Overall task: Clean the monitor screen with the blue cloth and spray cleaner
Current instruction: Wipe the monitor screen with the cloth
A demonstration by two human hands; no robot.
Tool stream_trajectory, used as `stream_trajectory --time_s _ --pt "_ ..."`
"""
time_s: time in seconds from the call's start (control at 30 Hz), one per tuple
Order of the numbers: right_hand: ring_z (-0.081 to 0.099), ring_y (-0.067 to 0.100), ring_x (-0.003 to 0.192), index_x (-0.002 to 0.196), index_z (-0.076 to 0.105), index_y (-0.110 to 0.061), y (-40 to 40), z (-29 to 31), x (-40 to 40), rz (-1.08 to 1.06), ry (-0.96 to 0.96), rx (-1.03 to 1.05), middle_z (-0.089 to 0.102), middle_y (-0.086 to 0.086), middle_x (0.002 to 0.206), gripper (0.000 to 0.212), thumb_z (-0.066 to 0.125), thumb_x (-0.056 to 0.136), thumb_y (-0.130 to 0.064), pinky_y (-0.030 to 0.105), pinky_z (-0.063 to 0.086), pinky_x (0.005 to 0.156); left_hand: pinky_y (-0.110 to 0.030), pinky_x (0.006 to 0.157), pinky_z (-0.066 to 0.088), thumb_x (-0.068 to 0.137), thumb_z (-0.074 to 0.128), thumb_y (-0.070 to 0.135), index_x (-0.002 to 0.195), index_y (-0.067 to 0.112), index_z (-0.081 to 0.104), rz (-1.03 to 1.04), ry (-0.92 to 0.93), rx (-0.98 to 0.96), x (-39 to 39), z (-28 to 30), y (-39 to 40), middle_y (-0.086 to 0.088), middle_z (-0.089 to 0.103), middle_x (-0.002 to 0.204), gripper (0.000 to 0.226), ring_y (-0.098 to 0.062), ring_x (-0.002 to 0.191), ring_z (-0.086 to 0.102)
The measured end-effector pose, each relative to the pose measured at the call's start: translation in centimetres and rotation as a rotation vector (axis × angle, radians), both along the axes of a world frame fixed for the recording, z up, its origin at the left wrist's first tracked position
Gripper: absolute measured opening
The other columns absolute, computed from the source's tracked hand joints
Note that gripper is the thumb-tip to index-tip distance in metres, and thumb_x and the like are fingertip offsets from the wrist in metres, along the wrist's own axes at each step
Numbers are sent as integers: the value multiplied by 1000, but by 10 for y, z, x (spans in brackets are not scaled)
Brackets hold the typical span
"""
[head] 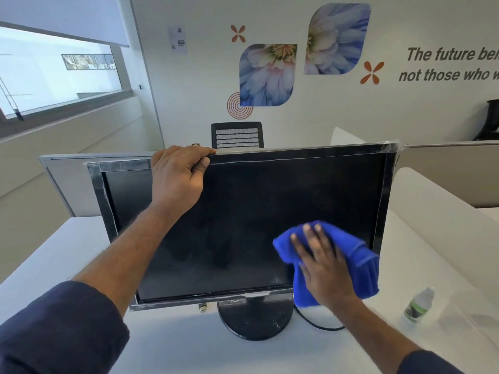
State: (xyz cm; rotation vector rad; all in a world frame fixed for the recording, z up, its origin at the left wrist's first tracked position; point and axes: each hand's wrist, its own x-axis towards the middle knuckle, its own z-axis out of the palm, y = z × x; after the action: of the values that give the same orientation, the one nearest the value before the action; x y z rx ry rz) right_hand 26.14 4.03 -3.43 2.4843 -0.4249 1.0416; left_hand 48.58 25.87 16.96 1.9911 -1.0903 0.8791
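A black monitor (256, 201) stands on a round base in the middle of the white desk, its dark screen facing me. My left hand (179, 175) grips the monitor's top edge left of centre, fingers curled over the bezel. My right hand (321, 263) lies flat, fingers spread, pressing the blue cloth (359, 263) against the lower right part of the screen. The cloth hangs down past the bottom bezel. A small spray cleaner bottle (418, 305) with a clear cap and a green-black label stands on the desk to the right, apart from both hands.
The white desk (172, 344) runs to grey and white dividers behind and to the right. A black cable (316, 323) loops beside the monitor base (255, 321). A black mesh chair (237, 134) stands behind the divider. A window is at far left.
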Motion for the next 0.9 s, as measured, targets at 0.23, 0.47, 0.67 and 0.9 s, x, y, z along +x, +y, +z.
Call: stream_trajectory --time_s 0.23,0.47,0.67,0.9 --pt "37 32 124 144 50 -23 28 84 61 -59 -352 282 39 7 130 59 49 93 -53 55 31 97 -29 89 27 95 57 18 111 24 75 -6 2 -6 -3 2 -2 7 75 106 25 -20 97 62" --pt "42 27 112 147 41 -34 87 1 74 160 -47 -22 42 -3 123 70 64 81 -47 48 45 86 -30 90 28 95 57 20 111 23 75 -21 -2 -15 -1 1 -2 7 76 105 24 -19 96 62" --pt "45 21 112 144 43 -36 59 -41 40 237 148 -216 45 -9 123 64 51 82 -23 42 40 91 -29 90 28 96 56 22 112 25 74 -22 -11 -18 0 -1 2 8 75 106 25 -18 98 61" --pt "46 29 103 133 60 -30 44 33 56 176 -340 98 45 1 113 47 55 88 -18 48 39 82 -25 89 25 95 57 23 112 25 74 -23 3 -11 1 -1 -2 8 75 107 24 -16 99 62"
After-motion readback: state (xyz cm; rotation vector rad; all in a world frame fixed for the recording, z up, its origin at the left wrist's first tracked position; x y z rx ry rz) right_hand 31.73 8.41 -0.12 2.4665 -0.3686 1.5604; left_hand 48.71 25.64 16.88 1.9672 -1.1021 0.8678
